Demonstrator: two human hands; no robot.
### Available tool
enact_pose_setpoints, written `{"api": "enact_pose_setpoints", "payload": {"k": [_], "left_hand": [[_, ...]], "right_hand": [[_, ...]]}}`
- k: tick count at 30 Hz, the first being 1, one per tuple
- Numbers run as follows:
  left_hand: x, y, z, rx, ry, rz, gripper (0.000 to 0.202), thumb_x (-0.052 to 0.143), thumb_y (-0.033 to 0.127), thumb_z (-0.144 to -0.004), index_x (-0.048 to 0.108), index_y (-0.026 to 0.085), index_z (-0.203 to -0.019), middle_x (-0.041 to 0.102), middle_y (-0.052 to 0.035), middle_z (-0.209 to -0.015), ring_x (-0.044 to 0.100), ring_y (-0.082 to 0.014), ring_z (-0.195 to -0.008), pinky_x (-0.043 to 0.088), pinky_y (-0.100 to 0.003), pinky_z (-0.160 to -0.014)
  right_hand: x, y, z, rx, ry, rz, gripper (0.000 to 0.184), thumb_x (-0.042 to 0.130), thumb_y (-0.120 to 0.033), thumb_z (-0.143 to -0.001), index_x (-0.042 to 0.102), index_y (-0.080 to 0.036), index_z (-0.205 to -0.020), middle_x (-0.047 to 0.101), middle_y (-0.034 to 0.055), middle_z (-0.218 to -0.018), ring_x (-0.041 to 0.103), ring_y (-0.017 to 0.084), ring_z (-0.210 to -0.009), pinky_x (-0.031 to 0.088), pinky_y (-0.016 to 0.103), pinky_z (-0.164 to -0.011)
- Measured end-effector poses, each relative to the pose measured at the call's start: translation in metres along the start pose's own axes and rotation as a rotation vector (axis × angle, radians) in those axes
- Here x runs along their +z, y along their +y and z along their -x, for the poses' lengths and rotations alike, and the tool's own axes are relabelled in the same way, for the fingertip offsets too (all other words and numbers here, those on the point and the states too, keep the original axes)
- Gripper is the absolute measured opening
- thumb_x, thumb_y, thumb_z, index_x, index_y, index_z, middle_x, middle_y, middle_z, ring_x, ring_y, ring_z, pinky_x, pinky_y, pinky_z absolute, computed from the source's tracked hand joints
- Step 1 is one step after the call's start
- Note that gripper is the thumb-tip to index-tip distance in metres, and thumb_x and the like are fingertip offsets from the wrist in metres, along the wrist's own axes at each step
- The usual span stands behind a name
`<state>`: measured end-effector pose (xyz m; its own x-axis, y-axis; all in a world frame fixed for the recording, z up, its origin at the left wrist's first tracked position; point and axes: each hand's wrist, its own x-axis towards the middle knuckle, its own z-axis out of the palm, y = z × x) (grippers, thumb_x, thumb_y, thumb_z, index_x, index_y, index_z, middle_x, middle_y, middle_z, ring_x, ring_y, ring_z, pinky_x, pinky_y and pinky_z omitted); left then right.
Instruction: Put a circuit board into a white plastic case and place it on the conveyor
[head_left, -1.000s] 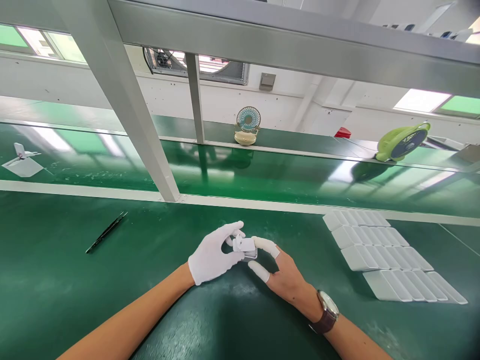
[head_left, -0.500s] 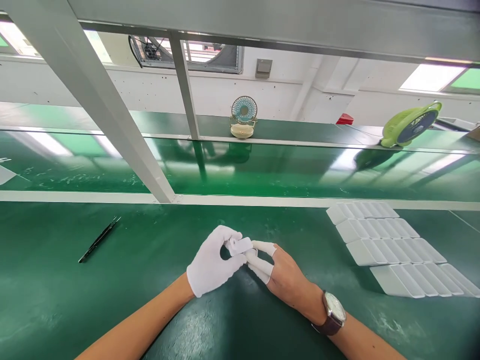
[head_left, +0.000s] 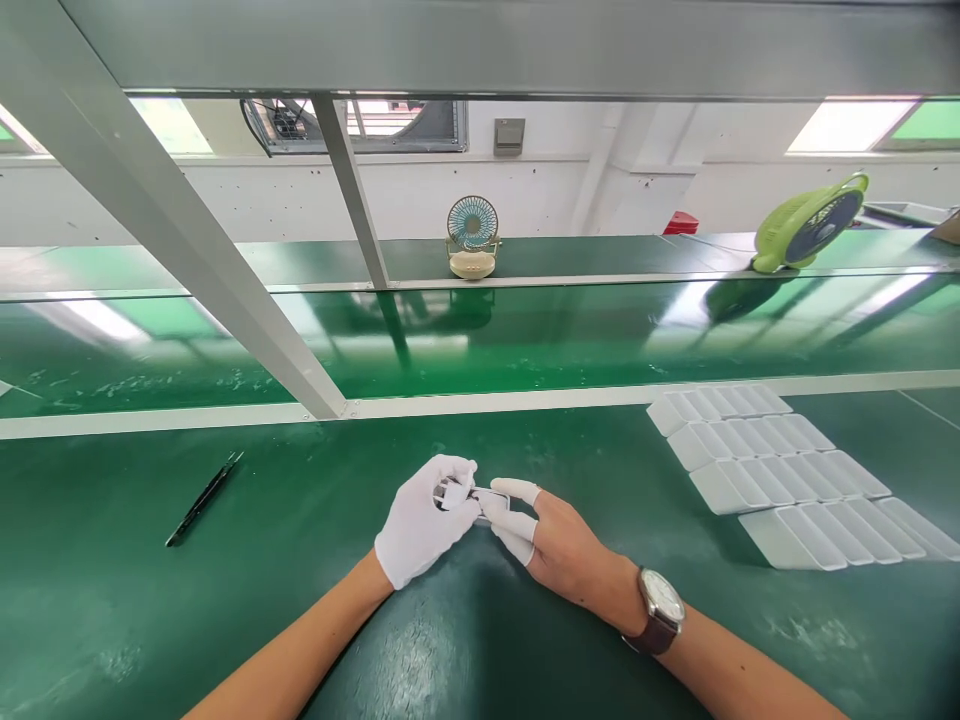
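Green tabletop (head_left: 135, 620): smooth mat, dull sheen.
Green conveyor belt (head_left: 525, 340): glossy, mirror-like.
Grey frame post (head_left: 187, 260): brushed matt metal.
White glove on left hand (head_left: 420, 525): soft matt cloth.
Small white part (head_left: 469, 497): smooth plastic.
White trays (head_left: 780, 480): semi-gloss plastic.
Black tweezers (head_left: 202, 498): matt metal.
Wristwatch (head_left: 660, 612): brown leather strap, shiny metal case.

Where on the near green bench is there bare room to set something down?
Bare mat lies between the black tweezers and the left hand, and between the right hand and the white trays. It is crowded around the small white part both hands hold.
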<state>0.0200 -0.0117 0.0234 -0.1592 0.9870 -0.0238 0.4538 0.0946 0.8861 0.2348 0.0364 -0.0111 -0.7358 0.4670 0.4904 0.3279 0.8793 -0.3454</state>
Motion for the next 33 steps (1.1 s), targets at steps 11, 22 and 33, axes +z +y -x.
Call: {"api": "enact_pose_setpoints", "payload": {"k": [11,22,33], "left_hand": [[-0.009,0.000,-0.004,0.010,-0.129,0.157,0.032,0.069,0.023,-0.076,0.066,0.022,-0.108,0.072,-0.0020,-0.102,0.066,-0.0187,-0.090,0.053,-0.033,-0.083],[-0.016,-0.028,-0.013,0.188,-0.034,0.528,0.051,0.058,0.047,-0.093,0.055,0.018,-0.135,0.067,-0.0130,-0.118,0.064,-0.0256,-0.107,0.052,-0.043,-0.094],[-0.008,-0.015,0.003,0.313,0.045,-0.021,0.072,0.074,0.020,-0.076,0.049,0.031,-0.143,0.063,-0.0048,-0.127,0.063,-0.0219,-0.105,0.054,-0.044,-0.097]], "right_hand": [[-0.001,-0.001,-0.004,0.016,-0.098,-0.013,0.046,0.053,-0.026,-0.102,0.049,-0.030,-0.148,0.054,0.0131,-0.146,0.064,0.027,-0.121,0.059,0.043,-0.098],[-0.023,-0.002,-0.027,-0.015,0.109,-0.063,0.046,0.054,-0.016,-0.100,0.053,-0.033,-0.142,0.057,0.0106,-0.137,0.067,0.021,-0.112,0.060,0.038,-0.094],[0.006,0.002,-0.014,-0.027,-0.074,-0.071,0.044,0.054,-0.019,-0.099,0.055,-0.030,-0.142,0.060,0.0123,-0.128,0.067,0.023,-0.107,0.061,0.039,-0.090]]}}
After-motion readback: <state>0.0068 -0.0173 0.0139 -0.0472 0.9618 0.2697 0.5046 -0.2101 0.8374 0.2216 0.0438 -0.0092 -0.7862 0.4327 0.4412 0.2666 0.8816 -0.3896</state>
